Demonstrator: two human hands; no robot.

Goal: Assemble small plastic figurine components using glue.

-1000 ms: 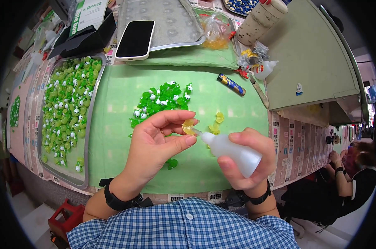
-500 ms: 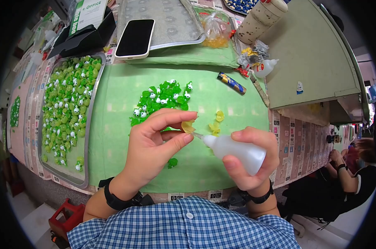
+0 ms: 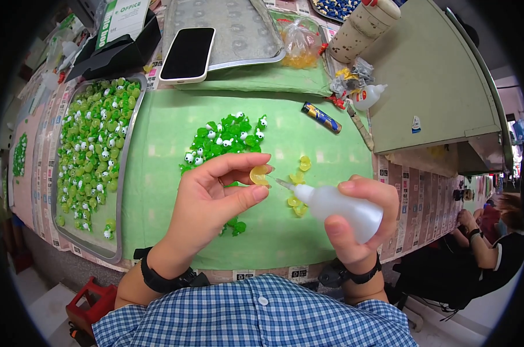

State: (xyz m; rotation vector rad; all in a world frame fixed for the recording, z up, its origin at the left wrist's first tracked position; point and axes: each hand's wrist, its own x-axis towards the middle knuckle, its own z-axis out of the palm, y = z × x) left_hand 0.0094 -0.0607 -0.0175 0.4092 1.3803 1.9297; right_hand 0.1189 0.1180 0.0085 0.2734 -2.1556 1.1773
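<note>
My left hand [image 3: 210, 199] pinches a small curved yellow translucent plastic piece [image 3: 258, 176] between thumb and fingers. In my right hand [image 3: 357, 254] is a white squeeze bottle [image 3: 344, 213], tilted so its thin nozzle [image 3: 284, 183] points left at the yellow piece. A small gap separates the nozzle tip from the piece. Several loose yellow pieces [image 3: 297, 177] lie beneath and behind the bottle on the green work surface [image 3: 158, 173]. Just beyond my left hand is a pile of green plastic figures with white eyeballs [image 3: 221, 139]. A few green pieces [image 3: 237, 227] lie nearer me, partly hidden by that hand.
At left stands a metal tray [image 3: 122, 222] full of green and yellow figures. A phone [image 3: 188, 55] rests on another tray [image 3: 233, 52] at the back. A dark blue and gold tube [image 3: 322, 117], a small glue bottle [image 3: 369, 96] and a green-grey cabinet [image 3: 435, 81] are right. Someone sits far right.
My right hand has drawn the bottle slightly right, and its nozzle has come away from the yellow piece. The piece has turned a little in my left fingers.
</note>
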